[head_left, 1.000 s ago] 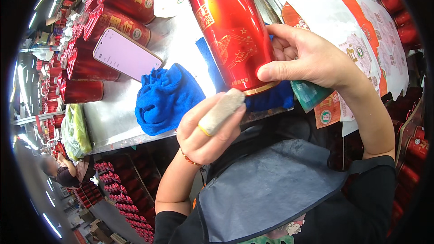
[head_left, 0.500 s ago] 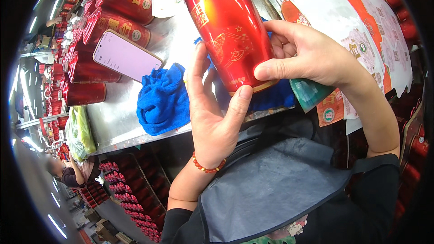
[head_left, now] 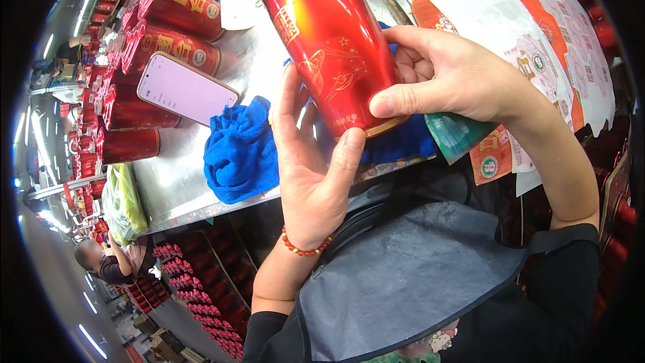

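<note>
Glossy red can [head_left: 332,47], gold-patterned, tilted

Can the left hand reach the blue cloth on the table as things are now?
Probably yes. The blue cloth lies just beside the left hand, with nothing between them, but that hand now holds the red can and would have to release it.

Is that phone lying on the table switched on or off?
On. The phone has a lit pale screen facing up, and it rests slanted on red cans, not flat on the table.
</note>
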{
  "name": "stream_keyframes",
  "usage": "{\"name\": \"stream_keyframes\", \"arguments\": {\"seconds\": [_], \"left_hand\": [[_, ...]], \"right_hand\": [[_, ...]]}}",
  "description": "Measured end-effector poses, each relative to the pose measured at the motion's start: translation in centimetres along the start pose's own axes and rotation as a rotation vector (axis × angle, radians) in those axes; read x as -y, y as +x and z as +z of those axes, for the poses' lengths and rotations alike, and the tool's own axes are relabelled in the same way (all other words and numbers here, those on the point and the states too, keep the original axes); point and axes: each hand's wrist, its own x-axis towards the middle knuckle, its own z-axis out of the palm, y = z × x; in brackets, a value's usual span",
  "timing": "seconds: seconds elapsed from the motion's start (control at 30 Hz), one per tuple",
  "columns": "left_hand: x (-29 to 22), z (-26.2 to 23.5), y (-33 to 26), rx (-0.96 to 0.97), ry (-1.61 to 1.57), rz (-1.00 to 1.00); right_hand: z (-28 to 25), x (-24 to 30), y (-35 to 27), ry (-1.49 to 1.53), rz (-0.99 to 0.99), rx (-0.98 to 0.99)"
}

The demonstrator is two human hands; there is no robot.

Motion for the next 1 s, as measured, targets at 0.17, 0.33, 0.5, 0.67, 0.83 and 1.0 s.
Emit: {"name": "stream_keyframes", "arguments": {"seconds": [0.17, 0.33, 0.5, 0.67, 0.83, 1.0], "left_hand": [[0.1, -0.1, 0.0, 0.009, -0.011, -0.001], [0.0, 0.2, 0.1, -0.006, -0.078, -0.026], [-0.1, 0.1, 0.1, -0.003, -0.07, -0.048], [0.2, -0.3, 0.2, 0.014, -0.136, -0.014], [1.3, -3.0, -1.6, -0.086, 0.285, 0.193], [0.6, -3.2, -3.0, 0.01, 0.872, 0.598]], "right_hand": [[0.1, -0.2, 0.1, 0.042, -0.026, 0.01], [0.0, -0.3, 0.2, 0.038, -0.018, 0.01], [0.1, -0.4, 0.2, 0.033, -0.021, -0.007], [0.2, -1.1, 0.2, 0.02, -0.044, -0.081], [-0.2, 0.3, -0.6, -0.085, 0.08, -0.008], [0.1, 0.4, -0.4, 0.082, 0.122, 0.046]]}}
